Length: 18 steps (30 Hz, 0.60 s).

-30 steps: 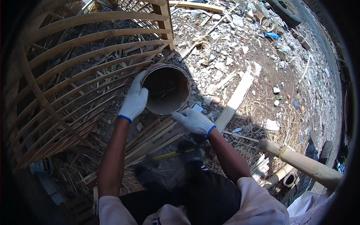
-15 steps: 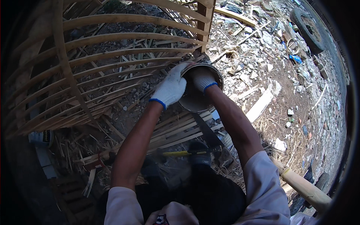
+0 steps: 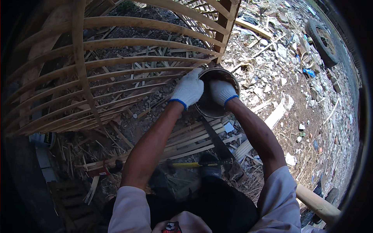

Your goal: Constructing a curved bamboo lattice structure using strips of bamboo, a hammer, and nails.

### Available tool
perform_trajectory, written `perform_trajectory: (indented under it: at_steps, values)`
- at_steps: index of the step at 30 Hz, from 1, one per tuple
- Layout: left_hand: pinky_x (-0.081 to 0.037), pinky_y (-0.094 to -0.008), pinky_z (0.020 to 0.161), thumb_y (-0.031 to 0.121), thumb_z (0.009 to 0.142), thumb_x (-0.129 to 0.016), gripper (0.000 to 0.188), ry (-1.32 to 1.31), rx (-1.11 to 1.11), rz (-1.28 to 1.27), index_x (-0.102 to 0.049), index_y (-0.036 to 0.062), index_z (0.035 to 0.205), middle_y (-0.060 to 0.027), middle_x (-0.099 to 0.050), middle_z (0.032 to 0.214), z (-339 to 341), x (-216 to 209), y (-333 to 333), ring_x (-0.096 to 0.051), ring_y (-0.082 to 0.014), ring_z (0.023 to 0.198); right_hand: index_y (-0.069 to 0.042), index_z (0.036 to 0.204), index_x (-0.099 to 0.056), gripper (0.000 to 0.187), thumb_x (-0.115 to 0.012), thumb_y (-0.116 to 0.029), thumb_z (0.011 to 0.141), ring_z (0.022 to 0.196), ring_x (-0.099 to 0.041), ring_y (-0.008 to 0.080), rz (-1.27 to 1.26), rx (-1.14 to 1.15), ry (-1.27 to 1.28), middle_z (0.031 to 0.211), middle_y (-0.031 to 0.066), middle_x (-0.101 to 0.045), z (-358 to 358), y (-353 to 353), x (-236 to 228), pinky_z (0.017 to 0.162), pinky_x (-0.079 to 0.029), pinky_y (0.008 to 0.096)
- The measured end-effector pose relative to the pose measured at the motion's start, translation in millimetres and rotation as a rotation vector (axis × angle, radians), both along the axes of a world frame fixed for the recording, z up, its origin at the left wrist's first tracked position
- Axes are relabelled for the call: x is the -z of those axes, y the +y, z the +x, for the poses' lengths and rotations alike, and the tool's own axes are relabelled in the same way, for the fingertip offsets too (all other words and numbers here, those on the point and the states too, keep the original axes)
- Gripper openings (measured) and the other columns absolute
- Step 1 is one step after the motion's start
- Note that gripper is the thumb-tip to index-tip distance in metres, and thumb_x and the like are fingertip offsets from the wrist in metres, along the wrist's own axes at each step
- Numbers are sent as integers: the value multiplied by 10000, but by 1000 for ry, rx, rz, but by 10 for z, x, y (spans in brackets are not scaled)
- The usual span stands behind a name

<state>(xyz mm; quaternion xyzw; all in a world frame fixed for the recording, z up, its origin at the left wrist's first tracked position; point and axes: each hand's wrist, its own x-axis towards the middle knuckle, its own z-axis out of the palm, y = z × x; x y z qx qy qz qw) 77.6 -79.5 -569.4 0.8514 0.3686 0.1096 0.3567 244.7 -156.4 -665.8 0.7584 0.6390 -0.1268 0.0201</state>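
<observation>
A round bucket [image 3: 206, 106] is tilted so that its mouth faces me. My left hand [image 3: 189, 88], in a white knit glove with a blue cuff, closes on the bucket's left rim. Inside the mouth is my right hand [image 3: 223, 92], gloved the same way; its fingers point down into the shaded interior and are hidden, so what they hold does not show. Just below the bucket lies a handsaw [image 3: 217, 141] with a dark blade, across thin wooden slats [image 3: 182, 143]. A yellow-handled tool [image 3: 186, 164] rests by my feet.
A slatted wooden frame [image 3: 143, 59] stands on the left, reaching close to my left hand. Rubble [image 3: 268, 83] and wood scraps cover the ground at right, with an old tire [image 3: 321, 42] beyond. A bamboo pole [image 3: 316, 204] lies lower right, a container [image 3: 42, 139] at left.
The whole view has shifted, so most things sit slightly further right. My right hand has drawn up a little in the bucket, and more of its glove shows. My left hand keeps the rim.
</observation>
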Motion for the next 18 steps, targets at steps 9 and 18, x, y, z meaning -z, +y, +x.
perform_trajectory:
  at_steps: [9,18]
  values:
    - [-480,-482,1039,264,880,-537,459,-160,-5,-215,-646,-3,1237,-289,-658,1235,205,147,217,-615,-445,1182,-83,1103,-625,137,-592,-132,979,746,-691,299,498,215,507,835,150,-693,-35,-557,-1578,698,-549,406]
    - [-450,-478,1089,394,950,-501,552,410,435,-163,-591,43,1366,-235,-617,1366,-1442,429,-167,-583,-411,1266,16,1231,-632,243,-589,-106,1025,921,-635,128,140,567,1294,1064,69,-662,-891,-1554,-740,850,-558,293]
